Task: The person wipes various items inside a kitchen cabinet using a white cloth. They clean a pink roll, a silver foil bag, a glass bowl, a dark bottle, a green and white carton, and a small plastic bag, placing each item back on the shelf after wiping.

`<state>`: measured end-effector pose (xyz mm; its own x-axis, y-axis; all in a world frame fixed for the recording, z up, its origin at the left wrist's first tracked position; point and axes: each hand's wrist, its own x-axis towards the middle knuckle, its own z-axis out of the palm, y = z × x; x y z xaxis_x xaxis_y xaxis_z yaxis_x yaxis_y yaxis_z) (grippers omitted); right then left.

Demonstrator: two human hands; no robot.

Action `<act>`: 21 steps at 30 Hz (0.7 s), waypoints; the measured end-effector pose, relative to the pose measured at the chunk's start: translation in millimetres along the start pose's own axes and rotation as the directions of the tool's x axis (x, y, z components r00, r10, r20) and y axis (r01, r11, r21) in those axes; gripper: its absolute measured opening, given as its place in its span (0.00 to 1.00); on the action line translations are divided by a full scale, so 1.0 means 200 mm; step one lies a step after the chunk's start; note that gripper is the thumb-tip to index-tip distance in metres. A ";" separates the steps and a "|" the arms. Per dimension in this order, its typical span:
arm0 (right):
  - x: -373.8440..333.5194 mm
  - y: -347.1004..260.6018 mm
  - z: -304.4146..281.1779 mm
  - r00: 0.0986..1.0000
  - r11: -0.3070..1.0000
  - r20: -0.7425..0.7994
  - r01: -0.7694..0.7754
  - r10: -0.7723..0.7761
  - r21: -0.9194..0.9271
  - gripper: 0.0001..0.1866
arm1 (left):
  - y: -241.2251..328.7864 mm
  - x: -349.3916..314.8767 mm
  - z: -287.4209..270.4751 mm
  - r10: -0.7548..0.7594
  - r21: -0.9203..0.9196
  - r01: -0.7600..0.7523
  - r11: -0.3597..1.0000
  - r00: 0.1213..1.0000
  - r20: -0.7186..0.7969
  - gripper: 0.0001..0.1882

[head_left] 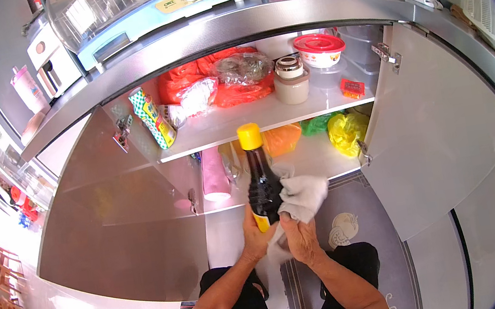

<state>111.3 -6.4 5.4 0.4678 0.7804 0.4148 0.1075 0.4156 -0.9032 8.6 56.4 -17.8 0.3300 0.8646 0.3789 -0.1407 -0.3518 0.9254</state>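
A dark sauce bottle [262,184] with a yellow cap and yellow label stands nearly upright before the open cabinet. My left hand [255,238] is closed round its lower part. In my right hand [300,239] is a whitish cloth [307,195], bunched against the bottle's right side, one end dangling below. The cloth and my fingers cover part of the label. Behind the bottle, on the lower shelf [312,166], lie a pink roll [215,175], an orange bag [283,139], a green bag [319,123] and a yellow bag [348,134].
Both cabinet doors, left [123,216] and right [443,108], stand wide open. The upper shelf [236,121] bears red bags [185,73], a beige jar [292,88], a red-lidded tub [319,49] and a checkered yellow-green packet [152,118]. A countertop [229,27] overhangs the cabinet.
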 end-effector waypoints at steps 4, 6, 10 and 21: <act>0.09 -0.03 -0.03 0.987 0.975 0.030 -0.160 0.157 0.153 0.17 | -0.05 -0.04 0.03 -0.162 -0.206 0.184 0.961 0.979 0.120 0.35; 0.15 -0.13 -0.05 0.978 0.957 0.060 -0.210 0.202 0.199 0.19 | -0.06 -0.07 0.01 -0.159 -0.194 0.201 0.960 0.965 0.211 0.35; 0.30 -0.16 -0.07 0.870 0.882 -0.157 -0.450 0.468 0.139 0.24 | 0.01 -0.09 0.00 -0.234 -0.266 0.343 0.901 0.899 0.369 0.37; 0.35 0.00 -0.26 0.932 0.768 0.295 -0.345 0.211 0.539 0.17 | 0.01 -0.11 0.00 -0.268 -0.171 0.423 0.890 0.787 0.555 0.38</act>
<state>188.7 23.8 28.2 0.1998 0.9528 0.2286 -0.5517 0.3022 -0.7774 1.0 36.6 -24.0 0.8159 0.5758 0.0537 -0.1450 0.1138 0.9829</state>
